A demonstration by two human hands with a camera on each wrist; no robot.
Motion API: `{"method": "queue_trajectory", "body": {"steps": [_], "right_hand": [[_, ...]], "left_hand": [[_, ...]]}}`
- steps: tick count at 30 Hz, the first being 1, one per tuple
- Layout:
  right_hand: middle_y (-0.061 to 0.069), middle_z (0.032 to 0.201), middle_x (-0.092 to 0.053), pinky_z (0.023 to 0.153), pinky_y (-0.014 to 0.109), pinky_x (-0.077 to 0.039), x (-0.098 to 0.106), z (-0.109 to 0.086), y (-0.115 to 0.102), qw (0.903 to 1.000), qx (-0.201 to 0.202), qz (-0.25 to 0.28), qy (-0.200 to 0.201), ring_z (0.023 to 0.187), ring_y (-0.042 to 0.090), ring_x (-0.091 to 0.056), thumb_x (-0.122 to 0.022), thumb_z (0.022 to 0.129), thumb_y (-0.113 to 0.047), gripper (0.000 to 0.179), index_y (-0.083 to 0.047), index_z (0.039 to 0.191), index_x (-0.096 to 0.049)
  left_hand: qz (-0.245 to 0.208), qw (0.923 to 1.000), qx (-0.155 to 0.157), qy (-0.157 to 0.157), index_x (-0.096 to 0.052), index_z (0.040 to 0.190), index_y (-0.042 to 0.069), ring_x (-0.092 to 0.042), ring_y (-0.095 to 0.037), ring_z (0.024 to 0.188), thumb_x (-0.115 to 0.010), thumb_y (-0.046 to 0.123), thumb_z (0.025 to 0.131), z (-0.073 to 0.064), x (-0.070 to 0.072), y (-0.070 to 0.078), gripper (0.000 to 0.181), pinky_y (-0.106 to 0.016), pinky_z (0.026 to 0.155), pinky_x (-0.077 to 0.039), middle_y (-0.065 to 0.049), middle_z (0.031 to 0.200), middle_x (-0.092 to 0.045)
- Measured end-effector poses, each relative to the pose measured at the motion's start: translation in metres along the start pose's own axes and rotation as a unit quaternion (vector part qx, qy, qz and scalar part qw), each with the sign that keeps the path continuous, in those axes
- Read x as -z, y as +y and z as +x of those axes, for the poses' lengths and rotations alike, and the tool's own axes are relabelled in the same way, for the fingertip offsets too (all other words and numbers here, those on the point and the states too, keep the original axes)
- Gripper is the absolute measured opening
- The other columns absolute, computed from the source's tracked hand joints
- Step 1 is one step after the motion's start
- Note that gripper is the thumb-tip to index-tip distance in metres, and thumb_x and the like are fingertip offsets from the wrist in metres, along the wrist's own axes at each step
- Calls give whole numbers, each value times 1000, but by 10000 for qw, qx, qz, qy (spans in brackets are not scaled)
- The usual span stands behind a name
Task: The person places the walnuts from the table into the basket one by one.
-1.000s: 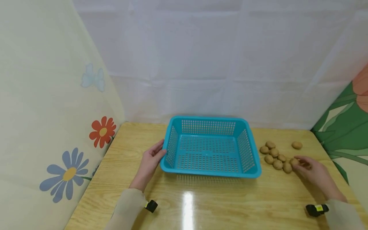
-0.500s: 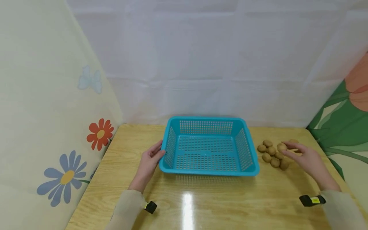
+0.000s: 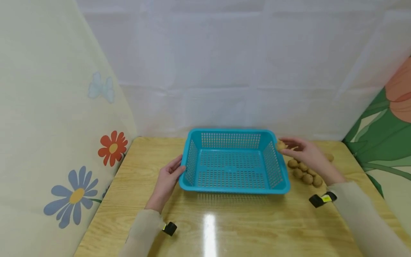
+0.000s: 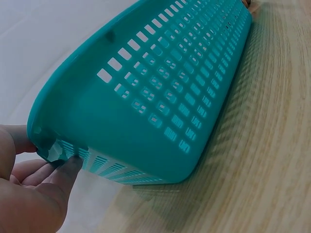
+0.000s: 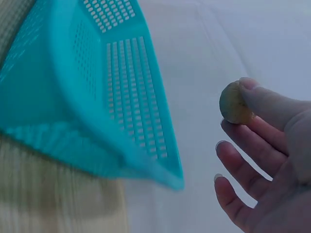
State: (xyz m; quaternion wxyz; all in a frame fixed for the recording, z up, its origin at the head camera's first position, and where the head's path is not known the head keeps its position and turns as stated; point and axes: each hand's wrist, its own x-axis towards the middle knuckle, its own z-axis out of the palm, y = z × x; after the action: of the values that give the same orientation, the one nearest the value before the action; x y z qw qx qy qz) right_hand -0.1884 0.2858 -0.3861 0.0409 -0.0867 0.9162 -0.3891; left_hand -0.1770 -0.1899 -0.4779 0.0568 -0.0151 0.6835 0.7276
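Observation:
A blue-green plastic basket [image 3: 234, 190] with perforated walls stands on the table, its inside bare. At its left end my left hand [image 3: 165, 184] grips the rim, with the thumb and fingers on either side of it in the left wrist view. My right hand [image 3: 306, 155] pinches a small potato [image 5: 235, 104] between thumb and index finger, the other fingers loosely spread. In the head view that potato is at the basket's right rim, partly covered by fingers. Several more small potatoes [image 3: 307, 178] lie grouped on the table below the right forearm.
Another potato [image 3: 329, 157] sits apart from the group, partly hidden behind the right hand. The wooden table [image 3: 244, 228] ends at a white cloth backdrop [image 3: 205, 71]. Flower-patterned panels [image 3: 77, 196] flank both sides.
My right hand has picked up a potato from the group and carried it left and away from me, to the basket's right rim. The left hand stays on the basket.

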Motion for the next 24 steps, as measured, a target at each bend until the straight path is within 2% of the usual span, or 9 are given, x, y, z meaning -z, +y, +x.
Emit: {"method": "queue_trajectory", "body": {"steps": [3,7,14,19,24], "right_hand": [[10,132,-65,92,44,-52,-8,20,-15,9997,152,-11,-204,115,27,-59,-67,100,-50,60,-16,149,-58],[8,129,-66,91,46,-53,-23,49,-33,9982,277,32,-523,113,27,-61,-69,98,-53,59,-19,146,-61],[12,132,-67,95,51,-54,-61,98,-60,9932,599,369,-925,114,29,-63,-76,97,-32,48,-10,139,-66],[14,137,-65,98,54,-54,-95,122,-74,9880,708,451,-1299,118,32,-63,-74,99,-26,47,-8,142,-64],[15,137,-66,99,50,-55,-130,136,-81,9833,817,351,-1586,122,33,-62,-74,99,-23,47,-6,141,-64]], "left_hand": [[-33,10000,4,-19,-42,158,4,-50,-31,142,-59,9,107,0,1,0,54,-23,100,-54,-18,157,-49],[-69,10000,-41,-45,-43,158,4,-51,-33,141,-58,9,107,0,1,0,53,-23,99,-55,-20,157,-49],[-108,9999,-28,-14,-43,157,3,-51,-33,141,-59,8,106,1,1,2,54,-24,98,-56,-20,156,-49],[-133,9999,-3,89,-46,156,4,-54,-32,138,-60,7,106,2,1,0,52,-25,96,-57,-21,154,-51],[-57,9999,19,103,-47,156,4,-53,-33,139,-60,7,106,1,0,-1,52,-26,97,-57,-21,154,-52]]}}
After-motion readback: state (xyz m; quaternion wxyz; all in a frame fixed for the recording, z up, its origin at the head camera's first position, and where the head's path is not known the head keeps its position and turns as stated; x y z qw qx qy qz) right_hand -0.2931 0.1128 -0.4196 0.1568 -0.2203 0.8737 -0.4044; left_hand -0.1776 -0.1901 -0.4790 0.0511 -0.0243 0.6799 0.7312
